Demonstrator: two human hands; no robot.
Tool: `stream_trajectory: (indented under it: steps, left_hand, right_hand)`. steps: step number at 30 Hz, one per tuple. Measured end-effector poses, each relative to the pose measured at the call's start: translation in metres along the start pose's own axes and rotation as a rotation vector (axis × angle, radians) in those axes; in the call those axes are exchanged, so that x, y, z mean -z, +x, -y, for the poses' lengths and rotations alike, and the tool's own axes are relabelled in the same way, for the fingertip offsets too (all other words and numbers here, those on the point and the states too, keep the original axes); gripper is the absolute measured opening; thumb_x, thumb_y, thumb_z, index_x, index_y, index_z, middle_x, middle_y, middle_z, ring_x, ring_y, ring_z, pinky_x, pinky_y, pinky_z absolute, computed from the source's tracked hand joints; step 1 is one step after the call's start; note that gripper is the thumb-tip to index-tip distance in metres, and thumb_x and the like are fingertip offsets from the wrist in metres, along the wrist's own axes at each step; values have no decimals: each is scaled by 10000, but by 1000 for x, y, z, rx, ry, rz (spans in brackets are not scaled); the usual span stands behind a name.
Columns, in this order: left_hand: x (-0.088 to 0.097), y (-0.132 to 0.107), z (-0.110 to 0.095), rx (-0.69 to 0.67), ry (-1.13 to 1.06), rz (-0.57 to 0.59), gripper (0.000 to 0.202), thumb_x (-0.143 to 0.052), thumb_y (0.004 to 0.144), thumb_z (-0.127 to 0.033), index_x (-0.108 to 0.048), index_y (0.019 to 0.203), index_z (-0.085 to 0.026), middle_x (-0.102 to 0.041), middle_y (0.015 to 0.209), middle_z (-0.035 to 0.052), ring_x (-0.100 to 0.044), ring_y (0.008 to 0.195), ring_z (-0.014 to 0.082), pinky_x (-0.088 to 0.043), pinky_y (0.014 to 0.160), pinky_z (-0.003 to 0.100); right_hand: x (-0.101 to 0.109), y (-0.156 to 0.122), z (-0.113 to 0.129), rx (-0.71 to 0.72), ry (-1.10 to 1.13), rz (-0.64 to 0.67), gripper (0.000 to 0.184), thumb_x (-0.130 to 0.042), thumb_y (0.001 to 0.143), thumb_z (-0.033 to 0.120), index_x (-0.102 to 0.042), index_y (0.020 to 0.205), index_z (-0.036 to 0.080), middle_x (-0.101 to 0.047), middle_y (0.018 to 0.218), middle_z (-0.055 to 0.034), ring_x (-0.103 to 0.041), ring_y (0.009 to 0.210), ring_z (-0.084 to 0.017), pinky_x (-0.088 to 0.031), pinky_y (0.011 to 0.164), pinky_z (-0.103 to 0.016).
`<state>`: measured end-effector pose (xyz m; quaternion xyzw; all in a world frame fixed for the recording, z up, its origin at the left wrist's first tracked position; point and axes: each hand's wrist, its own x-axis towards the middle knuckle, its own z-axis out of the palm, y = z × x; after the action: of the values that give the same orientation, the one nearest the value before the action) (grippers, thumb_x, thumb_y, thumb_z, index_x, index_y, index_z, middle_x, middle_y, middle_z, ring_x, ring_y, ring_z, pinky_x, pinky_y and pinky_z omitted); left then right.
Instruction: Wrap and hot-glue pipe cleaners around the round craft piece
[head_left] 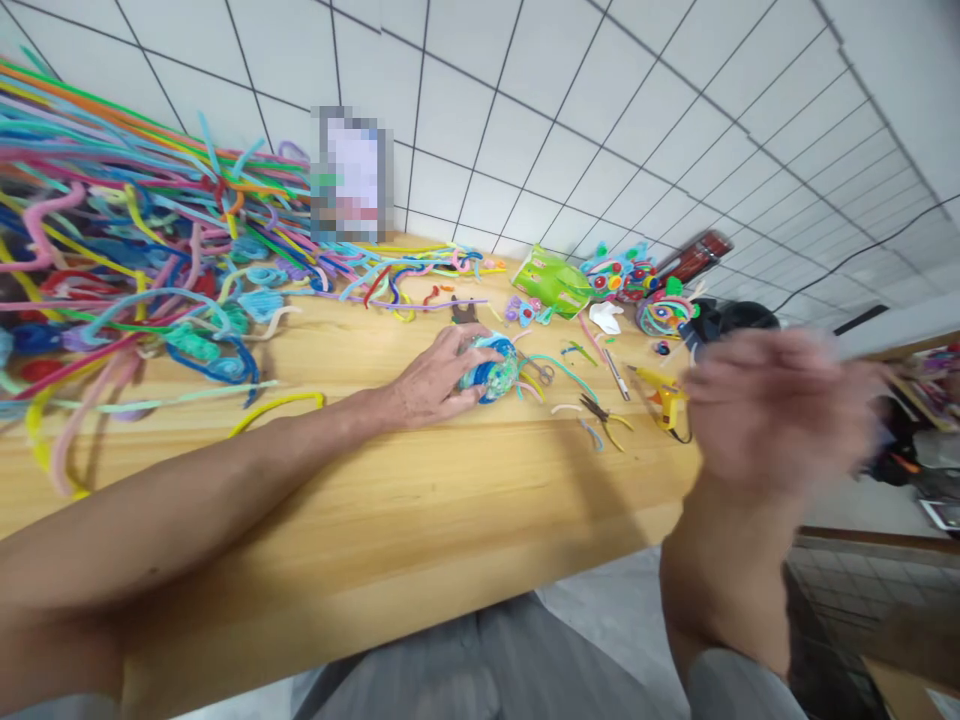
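Observation:
On the wooden table my left hand (439, 385) is wrapped round a small rounded craft piece (495, 372) of blue, white and pale green fuzzy stems. Its lower part is partly hidden by my fingers. My right hand (780, 410) is raised at the right, above the table's edge, and smeared by motion, so its fingers cannot be made out. Close to it lies a yellow glue gun (666, 398). Yellow-handled pliers (606, 420), scissors (541, 374) and short bits of pipe cleaner are scattered to the right of the craft piece.
A large heap of coloured pipe cleaners (150, 260) covers the table's left side. Along the tiled wall stand a blurred-out panel (352, 175), a green packet (551, 282), several colourful craft pieces (619, 272) and a dark red cylinder (697, 255). White tissue (605, 318) lies nearby.

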<state>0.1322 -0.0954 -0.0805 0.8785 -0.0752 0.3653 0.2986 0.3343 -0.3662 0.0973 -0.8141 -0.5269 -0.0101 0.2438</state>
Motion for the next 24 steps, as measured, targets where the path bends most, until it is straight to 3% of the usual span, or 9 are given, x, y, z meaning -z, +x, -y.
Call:
stream_trajectory:
  steps: [2,4,7,12,19,24]
  left_hand:
    - [0,1,-1,1,12,13,436,-630,1040,-349,-580,1470,-297,-487,1547,158,-494,1489,335,-496,1239,608]
    - [1,1,-2,9,13,25,445,-635,1034,-330,-577,1471,-280,-481,1550,172,-483,1497,345,-486,1239,625]
    - [1,2,-4,25,-19,28,458,-659,1010,-314,-589,1460,-266,-485,1553,182,-488,1483,362,-470,1242,647]
    - [1,2,-5,30,-6,42,509,-642,1015,-309,-540,1512,-273,-469,1565,182,-476,1494,361,-467,1242,651]
    - [3,1,-6,3,-24,42,529,-621,1029,-311,-521,1547,-288,-466,1567,182,-460,1507,366,-464,1245,656]
    - [3,-1,-6,2,2,59,524,-596,1056,-335,-489,1568,-290,-444,1577,188,-451,1510,357,-477,1229,655]
  right_hand:
    - [-46,16,19,36,88,-144,444,-418,1073,611,-736,1229,342,-772,1222,-119,-751,1141,-316,-628,860,-510]
    - [-88,21,29,161,240,-181,227,-634,1022,482,-727,1114,295,-785,1133,-87,-757,1061,-283,-634,890,-481]
    - [-129,17,34,334,207,-196,159,-696,1009,335,-716,1158,282,-775,1173,-91,-736,1133,-275,-607,999,-494]
    - [-148,15,33,437,162,-233,293,-669,1033,254,-673,1326,263,-730,1268,-132,-689,1213,-291,-571,1048,-509]
    - [-162,15,25,370,129,-202,381,-653,1028,288,-625,1408,280,-710,1301,-135,-672,1231,-322,-562,1049,-554]
    - [-168,13,25,393,131,-258,418,-674,1009,279,-595,1419,280,-681,1299,-140,-663,1231,-324,-572,1043,-562]
